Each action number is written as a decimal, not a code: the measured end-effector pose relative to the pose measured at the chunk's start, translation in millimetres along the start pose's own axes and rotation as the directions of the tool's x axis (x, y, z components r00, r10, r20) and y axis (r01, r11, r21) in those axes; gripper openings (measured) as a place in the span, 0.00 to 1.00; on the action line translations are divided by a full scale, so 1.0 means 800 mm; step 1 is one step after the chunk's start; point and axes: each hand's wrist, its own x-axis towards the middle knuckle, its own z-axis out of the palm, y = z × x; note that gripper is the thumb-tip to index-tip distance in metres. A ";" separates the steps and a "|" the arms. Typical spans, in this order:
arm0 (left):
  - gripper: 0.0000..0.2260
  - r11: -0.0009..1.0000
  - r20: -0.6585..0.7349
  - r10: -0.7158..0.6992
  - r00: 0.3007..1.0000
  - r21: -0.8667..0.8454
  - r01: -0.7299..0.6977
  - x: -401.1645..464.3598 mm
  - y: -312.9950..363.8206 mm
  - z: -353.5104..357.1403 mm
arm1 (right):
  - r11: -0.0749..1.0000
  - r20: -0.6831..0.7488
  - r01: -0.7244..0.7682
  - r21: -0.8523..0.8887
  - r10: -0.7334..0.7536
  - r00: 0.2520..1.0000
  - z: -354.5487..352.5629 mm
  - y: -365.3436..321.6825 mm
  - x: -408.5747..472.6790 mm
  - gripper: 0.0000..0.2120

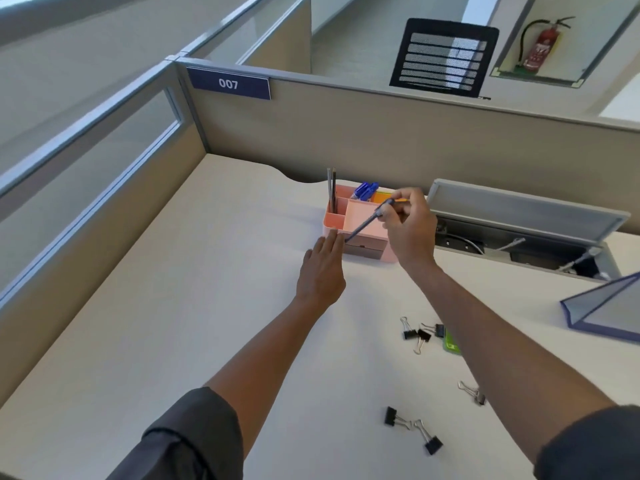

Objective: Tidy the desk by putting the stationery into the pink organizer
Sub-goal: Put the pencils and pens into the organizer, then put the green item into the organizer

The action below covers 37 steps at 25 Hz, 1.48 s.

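The pink organizer (333,221) stands at the back of the white desk, with upright pencils (331,190) in its left slot and blue pens (364,190) behind. My right hand (408,226) pinches a grey-blue pen (363,227) that slants down to the left over the organizer's front compartment. My left hand (322,268) lies flat with straight fingers, its fingertips touching the organizer's front left corner. Several black binder clips (417,336) lie loose on the desk near me, and a green object (450,342) shows partly behind my right forearm.
An open cable tray (519,247) with its raised grey lid sits in the desk right of the organizer. A blue-edged document stand (609,311) is at the far right. Cubicle partitions (346,133) close the desk at the back and left.
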 end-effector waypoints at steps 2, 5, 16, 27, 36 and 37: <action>0.33 0.998 0.010 0.006 1.000 0.055 -0.006 0.020 -0.013 -0.001 | 0.999 -0.013 0.038 0.001 -0.038 0.999 0.017 -0.004 0.028 0.07; 0.32 0.996 0.012 -0.015 1.000 0.091 0.013 0.035 -0.024 0.003 | 0.991 0.003 0.127 -0.049 -0.127 0.992 0.039 -0.007 0.054 0.07; 0.34 0.997 0.014 -0.040 0.999 0.066 0.039 0.037 -0.033 0.023 | 0.892 0.339 0.197 -0.406 -0.053 0.939 0.105 0.041 0.057 0.05; 0.36 0.997 0.032 -0.027 0.999 0.070 0.025 0.034 -0.038 0.018 | 0.905 0.301 0.106 -0.411 0.025 0.953 0.071 0.046 0.054 0.18; 0.34 1.000 0.062 -0.027 0.998 0.012 0.026 -0.026 0.000 0.024 | 0.931 0.171 0.097 -0.351 -0.038 0.985 -0.039 0.076 -0.061 0.10; 0.33 1.000 0.065 -0.016 0.998 -0.004 0.016 -0.036 0.009 0.028 | 0.929 0.160 0.078 -0.363 -0.021 0.987 -0.051 0.083 -0.082 0.10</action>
